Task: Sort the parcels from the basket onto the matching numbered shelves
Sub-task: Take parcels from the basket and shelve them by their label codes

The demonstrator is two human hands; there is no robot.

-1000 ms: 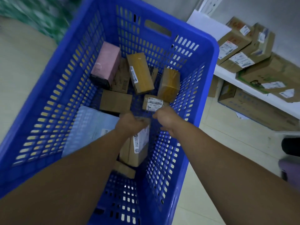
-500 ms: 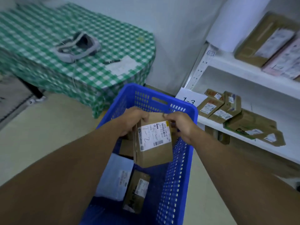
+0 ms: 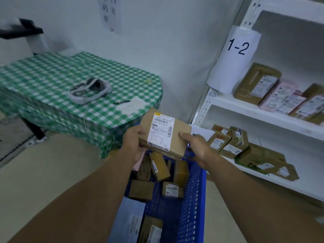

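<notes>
I hold a box [image 3: 164,133] marked 1-2 above the blue basket [image 3: 194,190], my left hand [image 3: 134,142] and right hand [image 3: 198,146] pinching its ends. It belongs on the shelf [image 3: 259,110] signed 1-2, already holding several parcels; I count at least seven left in the basket, so I judge plenty remains.

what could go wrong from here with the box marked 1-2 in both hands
1. The 1-2 shelf already holds several parcels near its front edge, so sliding in the held box may nudge the pink parcel off.
2. The left hand and right hand grip only its ends above the blue basket; a slip would likely drop it back in.
3. The lower shelf's sign is partly hidden, inviting a mix-up.
</notes>
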